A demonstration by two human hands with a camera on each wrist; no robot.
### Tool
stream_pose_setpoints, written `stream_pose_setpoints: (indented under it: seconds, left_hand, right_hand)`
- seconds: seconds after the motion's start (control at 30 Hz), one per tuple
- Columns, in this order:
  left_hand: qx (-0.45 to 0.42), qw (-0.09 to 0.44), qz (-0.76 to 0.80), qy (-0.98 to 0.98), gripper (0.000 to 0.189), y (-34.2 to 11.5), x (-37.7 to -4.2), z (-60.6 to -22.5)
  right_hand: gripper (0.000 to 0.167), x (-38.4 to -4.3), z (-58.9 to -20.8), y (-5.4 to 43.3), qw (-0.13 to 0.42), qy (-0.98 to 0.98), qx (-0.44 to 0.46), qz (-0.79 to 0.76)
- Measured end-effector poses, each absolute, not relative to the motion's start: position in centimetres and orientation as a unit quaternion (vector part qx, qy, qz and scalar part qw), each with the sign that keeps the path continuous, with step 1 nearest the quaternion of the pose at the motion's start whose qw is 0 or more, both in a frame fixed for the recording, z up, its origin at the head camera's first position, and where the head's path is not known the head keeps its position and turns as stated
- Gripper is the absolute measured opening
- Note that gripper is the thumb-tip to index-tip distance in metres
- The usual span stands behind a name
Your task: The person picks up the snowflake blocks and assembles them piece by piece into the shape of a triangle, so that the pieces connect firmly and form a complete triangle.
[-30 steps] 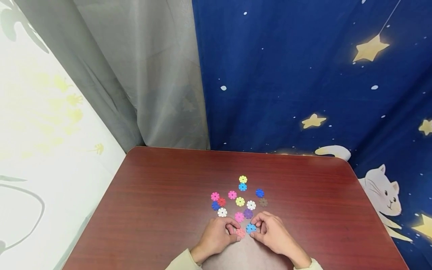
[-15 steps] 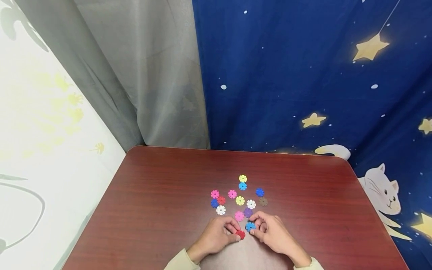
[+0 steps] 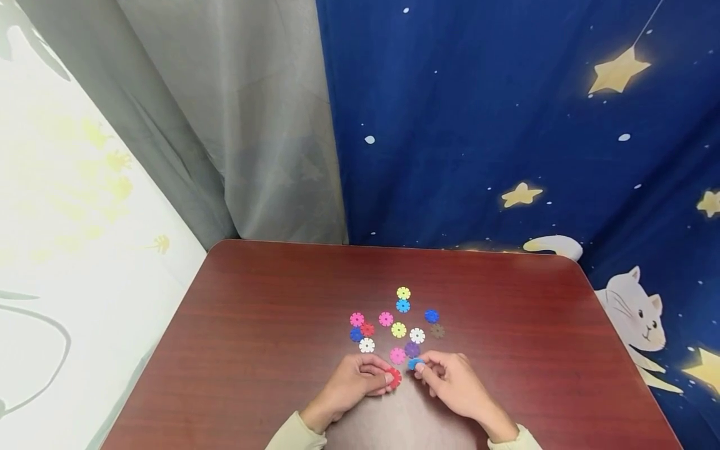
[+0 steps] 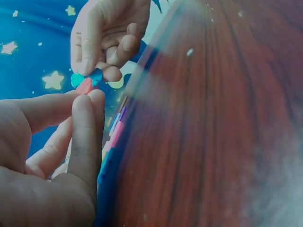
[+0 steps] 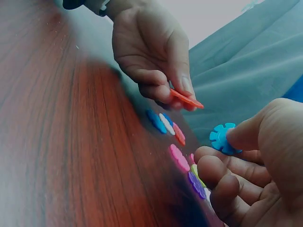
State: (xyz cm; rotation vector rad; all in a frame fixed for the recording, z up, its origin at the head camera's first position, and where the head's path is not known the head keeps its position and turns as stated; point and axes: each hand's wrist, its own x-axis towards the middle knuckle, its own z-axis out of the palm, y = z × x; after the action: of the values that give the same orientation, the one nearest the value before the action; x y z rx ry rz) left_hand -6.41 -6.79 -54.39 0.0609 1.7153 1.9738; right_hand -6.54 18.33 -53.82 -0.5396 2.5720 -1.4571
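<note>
Near the table's front, my left hand (image 3: 351, 382) pinches a red notched plastic disc (image 3: 395, 377) between thumb and fingers. Facing it, my right hand (image 3: 454, 381) pinches a light blue notched disc (image 3: 415, 363). The right wrist view shows the red disc (image 5: 187, 98) nearly edge-on and the blue disc (image 5: 223, 138) flatter to the camera. A gap separates the two discs in the head view. Just beyond the hands lie a pink disc (image 3: 397, 355) and a purple disc (image 3: 412, 349) on the table.
More discs lie scattered beyond the hands: a white disc (image 3: 367, 345) at left, a yellow-green disc (image 3: 399, 330) mid-group, a brown disc (image 3: 437, 331) at right. The reddish-brown table (image 3: 259, 325) ends at grey and blue curtains (image 3: 450, 125).
Both hands have shifted slightly away from the body. The red disc has turned to show more of its face, while the blue disc has tilted and looks flatter.
</note>
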Motion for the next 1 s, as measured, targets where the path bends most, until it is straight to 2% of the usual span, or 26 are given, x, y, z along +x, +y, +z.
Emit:
stream_pose_setpoints:
  seconds: [0.3, 0.67, 1.0]
  left_hand:
    - [0.0, 0.285, 0.764, 0.579, 0.028, -6.8, -6.4, -54.2]
    - [-0.006, 0.278, 0.783, 0.556, 0.036, -6.9, -6.3, -54.1]
    - [-0.028, 0.264, 0.787, 0.557, 0.018, -6.8, -6.1, -54.0]
  right_hand:
    - [0.004, -6.1, -53.4, 17.5, 0.048, 0.837, -0.203, -0.506]
    - [0.006, -5.8, -53.2, 17.0, 0.049, 0.826, -0.208, -0.521]
    - [0.008, -5.6, -53.1, 16.5, 0.001, 0.823, -0.238, -0.515]
